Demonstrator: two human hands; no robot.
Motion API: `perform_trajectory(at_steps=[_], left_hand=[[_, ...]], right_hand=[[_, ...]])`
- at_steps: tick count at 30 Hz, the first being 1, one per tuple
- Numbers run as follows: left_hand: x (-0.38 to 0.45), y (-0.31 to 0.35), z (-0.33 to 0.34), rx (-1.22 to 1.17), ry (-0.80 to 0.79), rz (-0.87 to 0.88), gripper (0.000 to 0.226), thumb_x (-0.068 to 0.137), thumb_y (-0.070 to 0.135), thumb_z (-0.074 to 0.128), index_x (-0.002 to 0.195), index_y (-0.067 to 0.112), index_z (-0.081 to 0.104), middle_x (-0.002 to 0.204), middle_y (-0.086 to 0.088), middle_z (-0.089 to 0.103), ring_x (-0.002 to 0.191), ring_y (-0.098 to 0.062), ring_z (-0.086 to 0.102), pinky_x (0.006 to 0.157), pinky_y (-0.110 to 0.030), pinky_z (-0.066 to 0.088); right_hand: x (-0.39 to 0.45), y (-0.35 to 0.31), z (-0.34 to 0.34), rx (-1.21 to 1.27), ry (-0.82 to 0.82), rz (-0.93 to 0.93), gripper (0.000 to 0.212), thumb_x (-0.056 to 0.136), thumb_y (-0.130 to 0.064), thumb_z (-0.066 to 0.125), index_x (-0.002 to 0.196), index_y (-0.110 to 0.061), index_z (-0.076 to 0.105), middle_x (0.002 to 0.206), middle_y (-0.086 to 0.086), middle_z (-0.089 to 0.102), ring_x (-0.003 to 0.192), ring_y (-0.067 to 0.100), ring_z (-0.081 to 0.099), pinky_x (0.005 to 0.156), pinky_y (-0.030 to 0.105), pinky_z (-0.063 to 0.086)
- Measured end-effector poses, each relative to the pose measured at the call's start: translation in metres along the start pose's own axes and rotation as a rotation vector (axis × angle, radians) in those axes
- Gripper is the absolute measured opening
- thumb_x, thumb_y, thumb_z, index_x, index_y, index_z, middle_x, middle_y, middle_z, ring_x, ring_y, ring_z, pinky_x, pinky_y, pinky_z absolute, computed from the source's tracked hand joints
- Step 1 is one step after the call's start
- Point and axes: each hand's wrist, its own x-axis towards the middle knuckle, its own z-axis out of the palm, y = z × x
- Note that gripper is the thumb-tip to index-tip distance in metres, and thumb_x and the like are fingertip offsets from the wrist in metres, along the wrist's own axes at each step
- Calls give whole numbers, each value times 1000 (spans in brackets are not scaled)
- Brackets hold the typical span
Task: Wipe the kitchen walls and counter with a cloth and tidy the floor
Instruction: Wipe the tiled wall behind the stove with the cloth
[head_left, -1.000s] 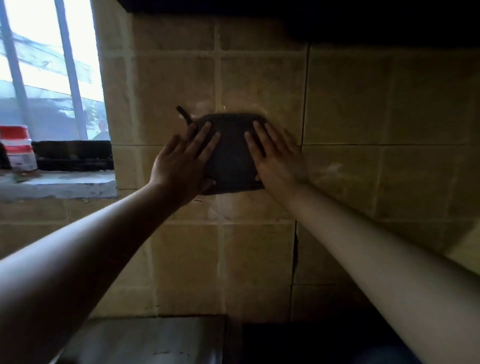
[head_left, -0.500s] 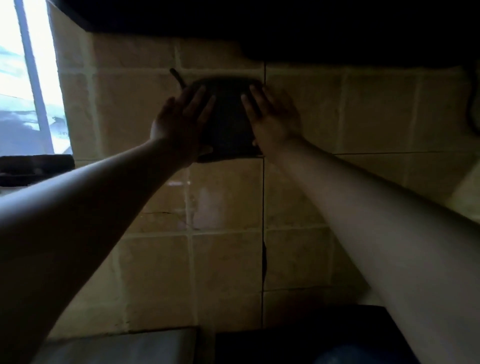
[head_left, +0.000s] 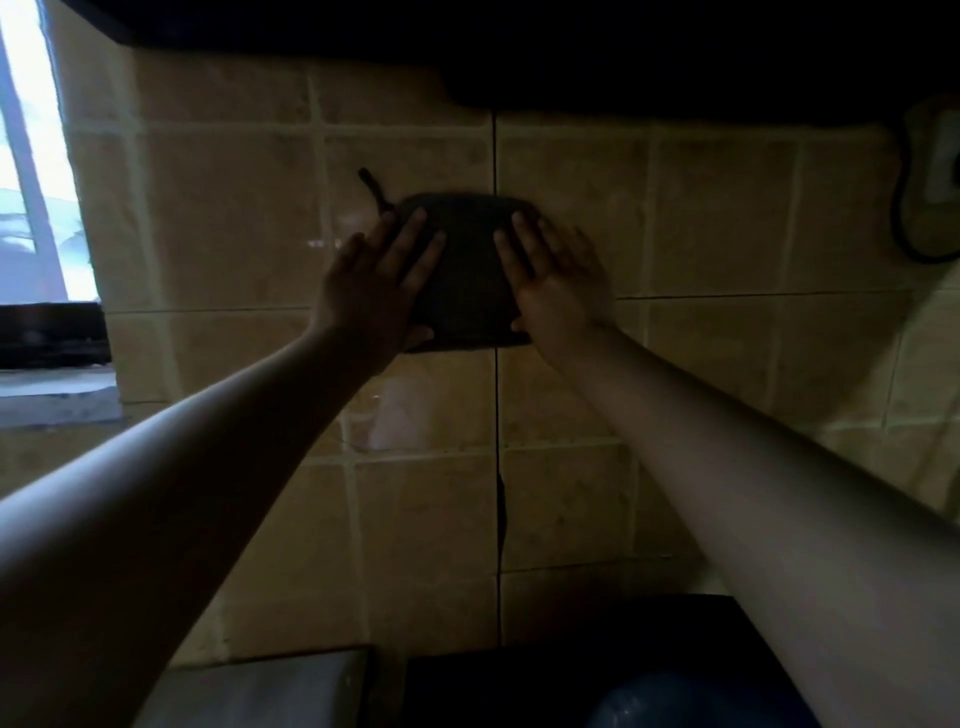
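Tiled wall (head_left: 701, 218) fills most of the view, beige squares with pale grout and a dark vertical seam running down the middle, cracked lower down. Its upper edge is capped by a dark overhang (head_left: 519, 41), close above the hands; bare tile stretches to the right as far as a dark cable (head_left: 901, 223) looping beside a pale wall socket (head_left: 943, 161), and to the left as far as the window (head_left: 31, 156) and its grey sill (head_left: 57, 400). Below, the wall meets a pale counter edge (head_left: 260, 686) and a dark surface (head_left: 571, 654) beside it. No writing or label can be read anywhere.

Dark cloth (head_left: 467, 270) lies flat against the tiles straddling the seam, a small loop sticking up from its top left corner. Left hand (head_left: 374, 286) presses on its left edge and right hand (head_left: 558, 280) on its right edge, both with fingers spread flat and palms against the fabric, not curled around it.
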Motion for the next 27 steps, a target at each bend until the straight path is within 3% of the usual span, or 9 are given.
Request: perform_trajectory(at_steps=[11, 14, 17, 21, 27], left_hand=[[-34, 20, 21, -56, -62, -26, 95, 86, 53, 49, 147, 21, -17, 156, -9, -18, 145, -30, -9, 115, -42, 7], [-53, 27, 35, -74, -45, -13, 99, 81, 51, 58, 148, 21, -8, 158, -11, -7, 145, -33, 1, 113, -44, 13], [-75, 34, 51, -4, 48, -8, 103, 70, 54, 68, 149, 17, 13, 156, -14, 17, 141, -35, 23, 110, -44, 23], [-96, 44, 67, 37, 34, 0, 103, 72, 58, 63, 149, 19, 6, 156, -12, 15, 142, -33, 20, 108, -40, 10], [-120, 54, 88, 22, 114, -9, 105, 62, 56, 70, 145, 18, 21, 151, -14, 31, 136, -35, 35, 105, -42, 18]], right_hand=[[-33, -17, 30, 64, -23, -13, 93, 87, -35, 59, 150, -19, -8, 158, 4, -14, 146, 24, -8, 116, 40, -6], [-46, -25, 43, 66, -35, -24, 94, 87, -36, 59, 150, -20, -9, 158, 3, -15, 146, 24, -9, 116, 40, -5], [-63, -35, 62, 85, -67, -41, 96, 85, -35, 61, 150, -20, -9, 158, 4, -13, 146, 25, -8, 116, 41, -4], [-83, -47, 78, 88, -48, -38, 95, 86, -36, 61, 150, -20, -8, 158, 5, -11, 146, 26, -6, 116, 41, -5], [-99, -55, 86, 60, -91, -74, 90, 90, -33, 57, 150, -17, -9, 158, 7, -13, 146, 28, -9, 112, 37, -14]])
